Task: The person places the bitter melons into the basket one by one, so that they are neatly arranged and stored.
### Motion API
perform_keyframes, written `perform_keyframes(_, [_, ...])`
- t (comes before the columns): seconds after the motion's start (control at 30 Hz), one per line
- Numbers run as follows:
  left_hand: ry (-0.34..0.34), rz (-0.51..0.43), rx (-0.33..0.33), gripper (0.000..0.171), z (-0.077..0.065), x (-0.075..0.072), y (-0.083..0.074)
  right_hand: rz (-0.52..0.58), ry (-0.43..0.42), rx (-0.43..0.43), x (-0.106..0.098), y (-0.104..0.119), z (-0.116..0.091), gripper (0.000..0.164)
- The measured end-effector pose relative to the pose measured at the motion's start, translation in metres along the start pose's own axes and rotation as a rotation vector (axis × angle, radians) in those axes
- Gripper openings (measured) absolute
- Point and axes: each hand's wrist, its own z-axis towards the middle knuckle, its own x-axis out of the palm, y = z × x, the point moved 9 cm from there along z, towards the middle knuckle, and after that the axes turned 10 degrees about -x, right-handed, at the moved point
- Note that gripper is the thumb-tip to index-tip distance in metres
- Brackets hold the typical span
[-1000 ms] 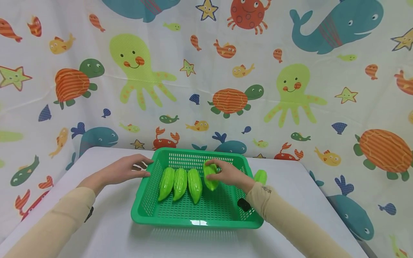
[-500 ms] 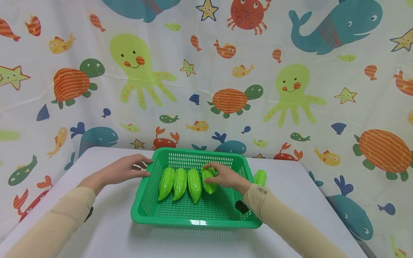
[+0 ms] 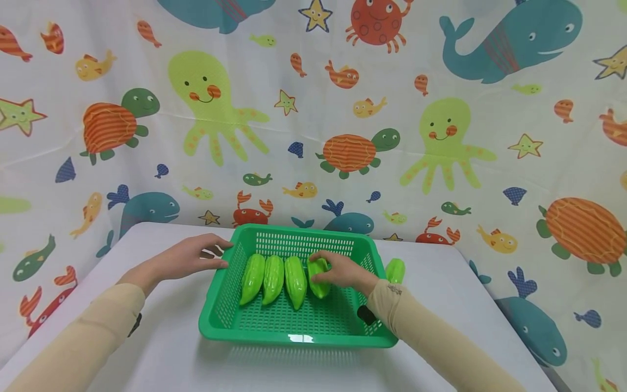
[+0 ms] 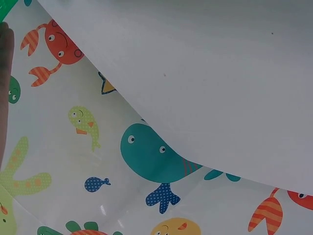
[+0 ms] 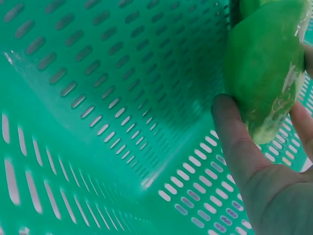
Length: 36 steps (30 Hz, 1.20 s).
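Note:
My right hand (image 3: 343, 270) reaches into a green plastic basket (image 3: 299, 340) and grips a glossy green bitter melon (image 3: 317, 267) between thumb and fingers. In the right wrist view, the thumb lies along one side of this bitter melon (image 5: 261, 63) and fingers show on its other side. To its left, three more bitter melons (image 3: 273, 280) lie side by side on the basket floor, stems toward the back. At the basket's left rim rests my left hand (image 3: 188, 257), its fingers relaxed and holding nothing. In the left wrist view only a strip of that hand shows at the edge.
Another green bitter melon (image 3: 394, 270) lies on the white table (image 3: 431, 294) just right of the basket, partly hidden by my right arm. A white curtain (image 3: 294, 71) printed with sea animals hangs behind and beside the table.
The right hand has lowered the gripped bitter melon toward the basket floor, in line with the other three. The left hand has stayed at the left rim.

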Motion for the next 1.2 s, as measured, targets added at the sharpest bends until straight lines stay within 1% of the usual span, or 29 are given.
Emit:
perform_keyframes(0.2, [0.006, 0.003, -0.018, 0.059, -0.001, 0.000, -0.001, 0.004, 0.035, 0.001, 0.005, -0.004, 0.003, 0.047])
perform_keyframes(0.53, [0.010, -0.001, -0.014, 0.059, 0.000, 0.000, -0.002, -0.017, 0.065, 0.020, 0.014, -0.003, 0.006, 0.048])
perform_keyframes(0.7, [0.008, 0.007, -0.012, 0.059, 0.000, 0.000, -0.002, -0.014, 0.064, 0.033, 0.013, -0.003, 0.006, 0.049])
perform_keyframes(0.97, [0.002, 0.005, -0.008, 0.059, 0.000, 0.000, 0.000, -0.010, 0.061, 0.024, 0.013, -0.002, 0.005, 0.049])
perform_keyframes(1.2, [0.006, 0.000, -0.005, 0.058, 0.000, -0.001, 0.000, -0.020, 0.066, 0.037, 0.006, -0.001, 0.005, 0.056])
